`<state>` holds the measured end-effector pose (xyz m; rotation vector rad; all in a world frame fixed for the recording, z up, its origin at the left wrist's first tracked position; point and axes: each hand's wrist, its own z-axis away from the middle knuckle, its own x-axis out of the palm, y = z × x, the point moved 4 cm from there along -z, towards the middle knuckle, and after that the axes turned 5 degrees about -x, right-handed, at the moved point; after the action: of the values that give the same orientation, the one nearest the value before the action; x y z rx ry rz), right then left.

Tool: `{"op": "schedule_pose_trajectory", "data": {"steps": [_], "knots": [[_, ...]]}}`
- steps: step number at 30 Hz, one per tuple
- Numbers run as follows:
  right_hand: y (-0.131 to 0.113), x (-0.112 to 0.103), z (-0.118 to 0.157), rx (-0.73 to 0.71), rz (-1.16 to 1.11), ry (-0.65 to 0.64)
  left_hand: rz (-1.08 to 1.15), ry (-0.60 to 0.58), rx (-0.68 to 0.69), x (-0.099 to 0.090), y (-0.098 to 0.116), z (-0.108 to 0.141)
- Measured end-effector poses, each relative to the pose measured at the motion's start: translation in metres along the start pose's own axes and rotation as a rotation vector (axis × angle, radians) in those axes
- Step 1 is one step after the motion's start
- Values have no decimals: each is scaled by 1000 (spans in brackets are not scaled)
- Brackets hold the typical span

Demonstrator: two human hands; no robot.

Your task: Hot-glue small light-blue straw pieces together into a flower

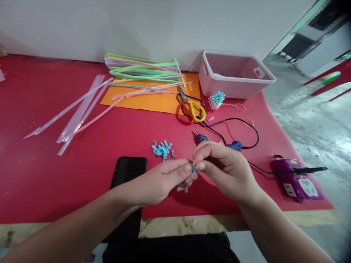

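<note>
My left hand (pixel 171 179) is closed in a pinch over the front of the table. Its thumb and finger press on a short blue piece of chenille stem (pixel 194 169), mostly hidden by the fingertips. My right hand (pixel 226 168) meets it from the other side, with thumb and forefinger pinching the same small piece. Just beyond my left hand lies a small pile of cut blue chenille stem pieces (pixel 162 149), some curled. A hot glue gun (pixel 201 137) with a metal tip rests behind my right hand, which hides part of it.
Scissors (pixel 189 109) lie on an orange sheet (pixel 139 103) beside coloured chenille stems (pixel 145 71). Clear pinkish sticks (pixel 82 109) lie left. A pink bin (pixel 227 82), a blue flower (pixel 218 98), and a purple power strip (pixel 298 180) with a black cord stand right. A phone (pixel 128 171) lies under my left forearm.
</note>
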<state>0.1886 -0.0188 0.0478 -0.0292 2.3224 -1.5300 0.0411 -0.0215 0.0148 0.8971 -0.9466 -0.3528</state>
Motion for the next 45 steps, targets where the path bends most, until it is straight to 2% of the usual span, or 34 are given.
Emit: {"op": "schedule_pose_trajectory", "data": {"steps": [2,5,8,10,12,16,19,27,33,41,45], "knots": [[2,1,0,51,-65,17,-22,21,23,0,0,-1],[9,0,1,112,-137,117,61,50,39,0,-1,-2],[20,-2,4,212,-257,253,186,54,-2,-1,-2,-3],[25,-3,7,274,-331,290,236,33,-38,-1,-3,-3],[26,-3,7,270,-350,258,255,20,-69,-2,-4,-3],[19,-2,4,148,-283,113,281,-23,-115,-4,-7,-2],[15,-1,0,144,-211,39,276,-54,-149,-3,-8,-2],[15,2,0,236,-183,25,153,123,-154,-6,-10,-4],[17,3,-1,261,-103,18,94,67,-80,-3,-9,-3],[15,6,0,237,-68,-5,-26,104,-2,-2,-3,-4],[17,5,2,292,-120,-61,-85,85,-7,1,-1,-3]]}}
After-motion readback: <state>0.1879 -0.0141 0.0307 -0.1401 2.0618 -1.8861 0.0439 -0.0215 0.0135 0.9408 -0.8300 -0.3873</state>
